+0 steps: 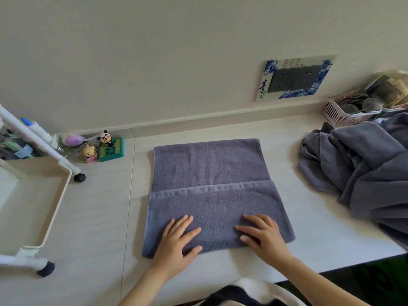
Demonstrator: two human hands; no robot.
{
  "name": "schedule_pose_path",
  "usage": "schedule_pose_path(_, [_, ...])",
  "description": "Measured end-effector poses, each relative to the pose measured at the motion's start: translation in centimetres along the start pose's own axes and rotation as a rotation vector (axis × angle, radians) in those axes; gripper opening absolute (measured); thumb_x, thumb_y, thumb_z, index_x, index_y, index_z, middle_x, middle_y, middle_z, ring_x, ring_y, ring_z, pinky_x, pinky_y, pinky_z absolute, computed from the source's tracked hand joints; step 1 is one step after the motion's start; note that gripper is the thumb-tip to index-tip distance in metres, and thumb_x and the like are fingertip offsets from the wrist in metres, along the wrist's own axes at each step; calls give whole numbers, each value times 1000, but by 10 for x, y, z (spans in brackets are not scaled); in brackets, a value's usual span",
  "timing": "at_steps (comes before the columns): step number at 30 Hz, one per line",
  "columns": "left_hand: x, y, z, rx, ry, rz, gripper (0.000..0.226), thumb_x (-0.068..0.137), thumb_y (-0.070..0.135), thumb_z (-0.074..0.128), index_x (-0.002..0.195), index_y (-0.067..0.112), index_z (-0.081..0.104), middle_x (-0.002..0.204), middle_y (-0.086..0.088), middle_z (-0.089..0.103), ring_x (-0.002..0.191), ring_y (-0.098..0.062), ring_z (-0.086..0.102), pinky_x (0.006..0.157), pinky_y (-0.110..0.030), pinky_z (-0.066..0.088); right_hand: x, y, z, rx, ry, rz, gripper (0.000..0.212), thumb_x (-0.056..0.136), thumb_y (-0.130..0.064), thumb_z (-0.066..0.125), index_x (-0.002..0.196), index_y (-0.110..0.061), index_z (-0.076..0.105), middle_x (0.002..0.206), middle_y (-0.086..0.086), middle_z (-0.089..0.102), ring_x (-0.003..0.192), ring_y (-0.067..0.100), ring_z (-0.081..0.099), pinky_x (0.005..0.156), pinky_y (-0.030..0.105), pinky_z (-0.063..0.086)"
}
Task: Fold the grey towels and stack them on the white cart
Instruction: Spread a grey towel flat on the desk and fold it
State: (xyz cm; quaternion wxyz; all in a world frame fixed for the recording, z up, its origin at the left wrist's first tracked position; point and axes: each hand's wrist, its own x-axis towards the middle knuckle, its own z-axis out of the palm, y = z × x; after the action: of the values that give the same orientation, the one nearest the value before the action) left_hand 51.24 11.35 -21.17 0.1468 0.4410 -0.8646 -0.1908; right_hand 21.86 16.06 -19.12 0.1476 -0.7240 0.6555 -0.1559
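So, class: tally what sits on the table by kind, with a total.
Flat, part-folded grey towel: 1
Heap of unfolded grey towels: 1 (number in it cannot be told)
White cart: 1
Pink basket: 1
Toy figures: 2
Total: 6

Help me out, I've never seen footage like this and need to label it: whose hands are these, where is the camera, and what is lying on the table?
There is no machine here. A person wears one camera on the head, so you look forward and down at their own two hands. The left hand and right hand lie flat, fingers spread, on a partly folded grey towel on the pale table; they press it and grip nothing. To the right is a heap of unfolded grey towels, with a pink basket behind it. To the left stands the white cart, its tray bare, and small toy figures sit by the wall.
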Motion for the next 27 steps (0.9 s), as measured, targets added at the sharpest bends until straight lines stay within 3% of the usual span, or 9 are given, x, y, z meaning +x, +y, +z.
schedule_pose_path(4, [-1,7,8,39,22,38,51,81,63,54,126,39,55,143,-1,46,134,-19,37,109,-43,25,-1,-8,8,47,-8,-52,44,79,-72,42,99,-45,70,116,-9,62,107,14,42,84,38,37])
schedule_pose_path(7, [2,4,10,46,44,45,44,83,55,52,125,41,55,140,0,49,133,-18,38,108,-40,24,0,-7,13,35,27,-60,35,74,-63,51,95,-44,72,113,-9,62,105,15,42,84,39,37])
schedule_pose_path(10, [5,4,12,-29,102,-5,35,81,49,54,114,42,63,133,3,55,126,-15,43,107,-34,24,8,-11,16,64,108,2,30,73,-56,52,83,-39,75,101,-13,65,98,13,41,81,37,36])
schedule_pose_path(14, [16,7,6,-95,135,-105,30,77,52,52,95,40,72,115,8,63,109,-8,44,90,-30,29,15,-9,16,89,97,52,36,70,-59,52,76,-33,76,94,-12,65,96,15,43,81,35,30])
schedule_pose_path(18, [34,13,-17,-111,-108,-232,61,73,68,36,93,27,76,115,11,60,110,-12,47,90,-30,30,27,-16,-2,100,-108,110,42,76,-59,56,93,-26,75,101,-11,61,98,16,42,81,26,21])
schedule_pose_path(20, [44,19,-35,-96,-251,-247,52,81,63,43,91,22,74,111,11,60,107,-13,49,91,-27,36,33,-19,-11,95,-219,130,28,85,-47,61,94,-24,74,97,-10,64,92,13,44,80,27,31])
schedule_pose_path(22, [52,24,-50,-84,-392,-272,40,91,49,49,76,16,67,90,6,62,89,-14,54,78,-29,42,38,-24,-24,92,-323,165,24,87,-44,59,80,-24,71,81,-8,65,78,12,53,70,29,42])
schedule_pose_path(24, [56,31,-63,-110,-534,-328,44,92,45,50,61,14,48,62,-1,46,64,-17,44,59,-30,33,41,-29,-38,64,-447,171,38,89,-44,56,57,-23,55,60,-5,54,57,11,47,56,27,36])
schedule_pose_path(27, [61,36,-84,-261,-731,-389,50,90,44,55,54,19,30,56,3,26,56,-15,26,56,-31,19,49,-38,-66,83,-663,147,45,91,-45,53,54,-21,46,52,-5,44,49,10,37,54,24,31])
